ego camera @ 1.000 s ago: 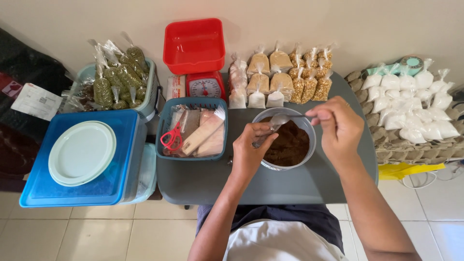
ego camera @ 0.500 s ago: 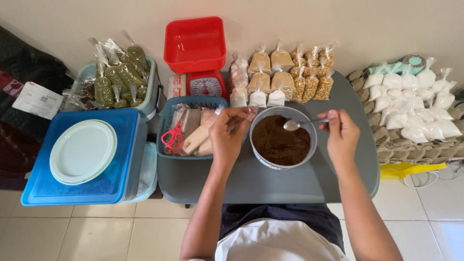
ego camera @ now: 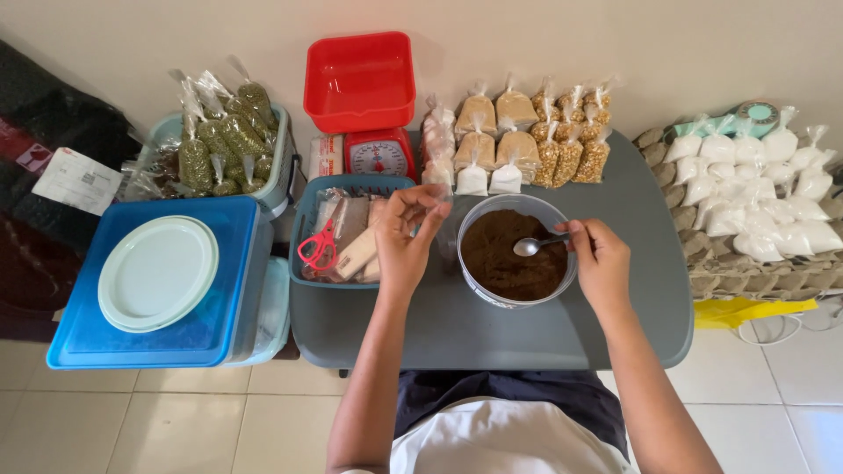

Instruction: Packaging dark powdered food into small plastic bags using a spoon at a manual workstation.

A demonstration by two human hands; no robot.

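A clear round tub (ego camera: 468, 283) holding dark brown powder (ego camera: 505, 263) stands on the grey table (ego camera: 492, 338) in front of me. My right hand (ego camera: 602, 265) holds a metal spoon (ego camera: 532, 247) by its handle, with the bowl of the spoon just above the powder at the tub's right side. My left hand (ego camera: 407, 235) is raised between the tub and a blue-grey basket (ego camera: 306, 218). Its fingertips pinch a small clear plastic bag (ego camera: 442, 221) that hangs beside the tub's left rim.
The basket holds red scissors (ego camera: 318, 247) and flat packs. Behind stand a red kitchen scale (ego camera: 378, 156) with a red tray (ego camera: 360, 81) and rows of small filled bags (ego camera: 514, 136). On the left are green-filled bags (ego camera: 224, 140) and a blue-lidded box (ego camera: 88, 325); white bags (ego camera: 764, 189) lie on the right.
My left hand left the tub, went toward the basket and now holds up a clear bag. My right hand drew back to the tub's right side with the spoon.
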